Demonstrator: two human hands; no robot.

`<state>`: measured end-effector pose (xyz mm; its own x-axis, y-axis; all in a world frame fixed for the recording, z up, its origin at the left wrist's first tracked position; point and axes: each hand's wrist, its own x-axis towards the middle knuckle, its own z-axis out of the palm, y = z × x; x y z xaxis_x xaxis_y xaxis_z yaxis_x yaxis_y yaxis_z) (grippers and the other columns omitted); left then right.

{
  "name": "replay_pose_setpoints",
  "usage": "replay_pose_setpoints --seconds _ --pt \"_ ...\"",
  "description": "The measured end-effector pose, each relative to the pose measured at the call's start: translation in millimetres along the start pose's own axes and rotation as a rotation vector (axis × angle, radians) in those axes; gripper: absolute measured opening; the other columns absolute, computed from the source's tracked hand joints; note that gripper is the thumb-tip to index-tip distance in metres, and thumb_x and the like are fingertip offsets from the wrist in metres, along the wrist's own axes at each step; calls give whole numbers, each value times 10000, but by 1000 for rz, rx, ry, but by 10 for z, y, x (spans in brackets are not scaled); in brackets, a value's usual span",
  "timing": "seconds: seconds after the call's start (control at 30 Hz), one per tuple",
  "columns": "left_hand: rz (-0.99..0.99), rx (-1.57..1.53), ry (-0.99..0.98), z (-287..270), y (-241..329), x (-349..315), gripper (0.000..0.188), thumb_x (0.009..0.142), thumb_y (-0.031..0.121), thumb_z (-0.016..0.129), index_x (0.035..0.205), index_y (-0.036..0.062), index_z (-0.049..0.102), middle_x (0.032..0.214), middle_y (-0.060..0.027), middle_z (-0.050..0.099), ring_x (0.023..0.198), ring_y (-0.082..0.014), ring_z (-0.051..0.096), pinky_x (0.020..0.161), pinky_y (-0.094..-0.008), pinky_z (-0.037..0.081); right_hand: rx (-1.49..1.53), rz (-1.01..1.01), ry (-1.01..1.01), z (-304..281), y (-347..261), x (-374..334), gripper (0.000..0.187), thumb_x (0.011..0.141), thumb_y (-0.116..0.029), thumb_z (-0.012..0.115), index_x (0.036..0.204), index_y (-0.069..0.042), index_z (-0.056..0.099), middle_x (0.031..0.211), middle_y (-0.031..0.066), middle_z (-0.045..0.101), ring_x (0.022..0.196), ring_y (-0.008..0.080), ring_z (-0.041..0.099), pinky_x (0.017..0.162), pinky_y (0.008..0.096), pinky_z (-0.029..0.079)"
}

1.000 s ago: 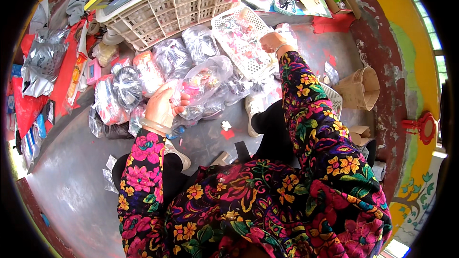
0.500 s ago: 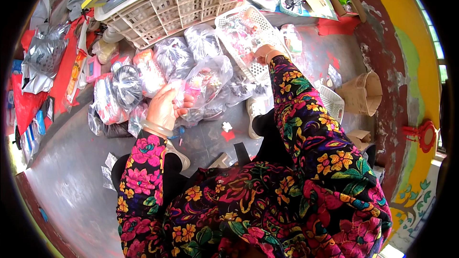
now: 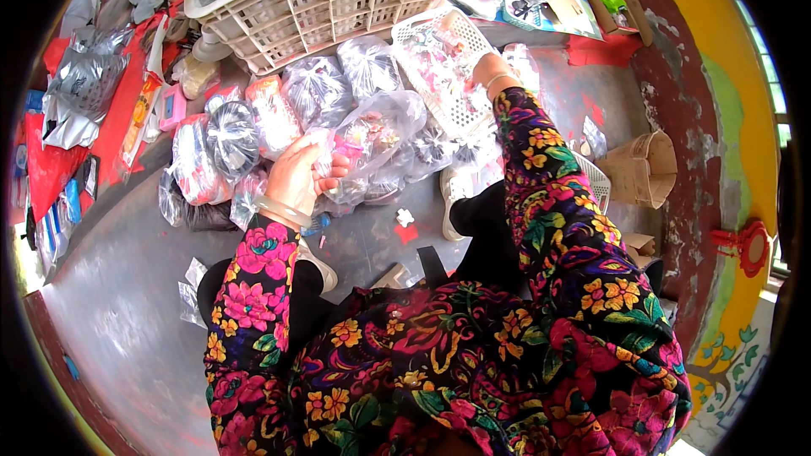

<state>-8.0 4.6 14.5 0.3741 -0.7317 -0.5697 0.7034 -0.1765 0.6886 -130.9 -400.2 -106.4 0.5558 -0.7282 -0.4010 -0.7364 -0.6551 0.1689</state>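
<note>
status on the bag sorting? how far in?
Done: several filled clear bags lie in a row on the floor before the big crate. In hand: the left hand grips a clear bag of pink items; the right hand is at the small white basket, which holds more pieces. Left: that basket's contents.

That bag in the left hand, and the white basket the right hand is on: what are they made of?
The bag in the left hand looks like thin clear plastic film: see-through, crinkled and glossy, with pink contents showing. The small basket under the right hand seems to be moulded white plastic, with a regular lattice of holes.
</note>
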Motion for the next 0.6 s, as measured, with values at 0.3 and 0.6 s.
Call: replay_pose_setpoints --seconds 0.3,0.6 --pt "-24 2 29 -133 -47 45 200 846 165 459 994 30 467 825 -138 590 693 -187 585 526 -239 468 812 -490 219 -1388 -479 -1356 162 707 -210 632 744 -52 644 664 62 608 590 123 562 541 240 451" --pt "31 -34 0 -131 -88 86 250 871 187 424 1066 34 459 865 -148 595 696 -194 595 524 -236 468 221 -986 177 -661 -1539 -1656 146 703 -139 537 807 -116 636 785 103 612 747 270 590 659 346 458"
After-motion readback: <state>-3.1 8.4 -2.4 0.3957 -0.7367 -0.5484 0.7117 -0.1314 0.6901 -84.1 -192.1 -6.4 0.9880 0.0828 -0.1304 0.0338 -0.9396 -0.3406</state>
